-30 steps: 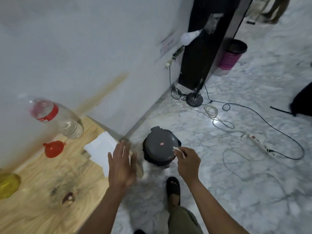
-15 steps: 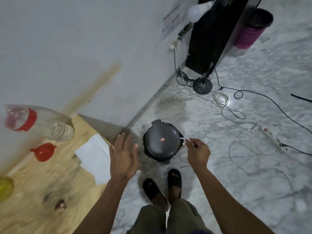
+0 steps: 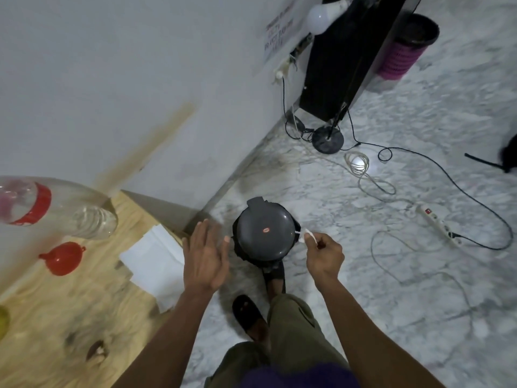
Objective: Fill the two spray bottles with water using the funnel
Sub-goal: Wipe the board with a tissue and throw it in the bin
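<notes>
A clear plastic water bottle (image 3: 56, 208) with a red label stands on the wooden table (image 3: 56, 331) at the left, partly filled. In front of it lies a red funnel (image 3: 63, 259). A yellow object (image 3: 2, 322) shows at the table's left edge, mostly cut off. My left hand (image 3: 205, 256) hovers open, fingers spread, past the table's right edge beside a dark grey lidded bin (image 3: 264, 233) on the floor. My right hand (image 3: 323, 254) pinches a small white scrap (image 3: 306, 236) at the bin's right side.
A stack of white paper (image 3: 154, 259) lies on the table's right corner. On the marble floor are my sandalled feet (image 3: 249, 317), cables, a white power strip (image 3: 437, 224), a black lamp base (image 3: 327, 140) and a pink-and-black basket (image 3: 405, 49). A white wall runs behind.
The camera has tilted down and closer to the bin. My right hand moved from over the lid to the bin's right side, still pinching the white scrap. My left hand stays open.
</notes>
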